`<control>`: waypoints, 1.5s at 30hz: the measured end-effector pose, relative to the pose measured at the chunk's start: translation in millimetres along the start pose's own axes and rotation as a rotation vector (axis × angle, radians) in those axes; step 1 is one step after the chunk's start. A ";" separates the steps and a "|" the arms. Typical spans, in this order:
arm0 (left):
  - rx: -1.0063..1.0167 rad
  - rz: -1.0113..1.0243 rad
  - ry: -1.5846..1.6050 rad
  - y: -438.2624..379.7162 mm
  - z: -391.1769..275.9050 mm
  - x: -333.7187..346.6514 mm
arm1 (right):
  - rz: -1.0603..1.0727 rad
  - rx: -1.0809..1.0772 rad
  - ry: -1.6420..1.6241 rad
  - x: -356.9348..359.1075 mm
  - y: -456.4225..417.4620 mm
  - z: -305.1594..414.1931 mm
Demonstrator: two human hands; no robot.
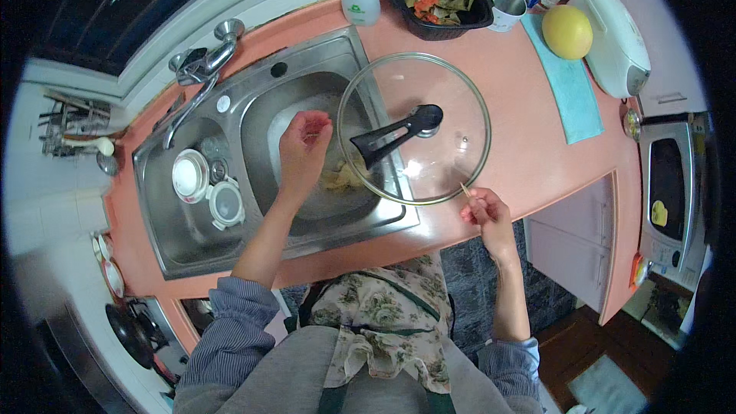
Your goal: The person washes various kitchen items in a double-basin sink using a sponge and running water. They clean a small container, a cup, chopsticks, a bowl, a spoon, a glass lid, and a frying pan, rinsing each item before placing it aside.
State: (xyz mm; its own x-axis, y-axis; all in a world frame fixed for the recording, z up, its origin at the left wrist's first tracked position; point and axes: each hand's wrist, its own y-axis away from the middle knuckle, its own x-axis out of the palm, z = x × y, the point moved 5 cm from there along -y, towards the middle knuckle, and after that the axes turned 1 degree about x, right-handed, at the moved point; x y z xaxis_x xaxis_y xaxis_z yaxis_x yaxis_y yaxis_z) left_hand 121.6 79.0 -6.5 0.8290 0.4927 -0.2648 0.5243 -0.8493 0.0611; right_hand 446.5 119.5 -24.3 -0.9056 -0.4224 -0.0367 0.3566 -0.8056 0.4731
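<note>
A round glass pan lid (448,86) with a black handle (397,129) lies across the right edge of the steel sink and the pink countertop. Beside the lid's lower right rim, my right hand (489,215) pinches a thin wooden toothpick (465,190) between its fingers, pointing up. Over the large sink basin (333,213), my left hand (305,149) is raised with its fingers curled; whether it holds anything is unclear. A yellowish soft lump (343,177) lies in that basin, left of the lid's edge and partly behind it.
White lidded containers (191,175) sit in the small basin, near the faucet (204,69). Along the back stand a soap pump bottle (361,0), a black bin of food scraps (443,29) and a metal cup (506,6). A yellow round fruit (567,32) rests on a turquoise cloth (569,98).
</note>
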 end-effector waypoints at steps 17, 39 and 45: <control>0.272 0.388 -0.334 -22.9 -24.7 47.4 | -0.135 -0.027 0.028 1.3 -84.0 0.4; 0.257 0.547 -0.773 -7.8 -22.4 94.4 | -0.262 -0.108 -0.012 27.2 -7.3 10.4; 0.278 0.562 -0.700 2.5 -13.5 121.7 | -0.298 -0.159 0.019 31.2 2.2 16.5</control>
State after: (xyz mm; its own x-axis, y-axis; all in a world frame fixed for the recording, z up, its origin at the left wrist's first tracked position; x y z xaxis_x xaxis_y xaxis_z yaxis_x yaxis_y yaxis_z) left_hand 226.3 139.4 -25.6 0.5932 -0.1531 -0.7904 -0.0581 -0.9873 0.1476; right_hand 415.3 111.4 -9.8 -0.9714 -0.1655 -0.1701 0.1099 -0.9489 0.2959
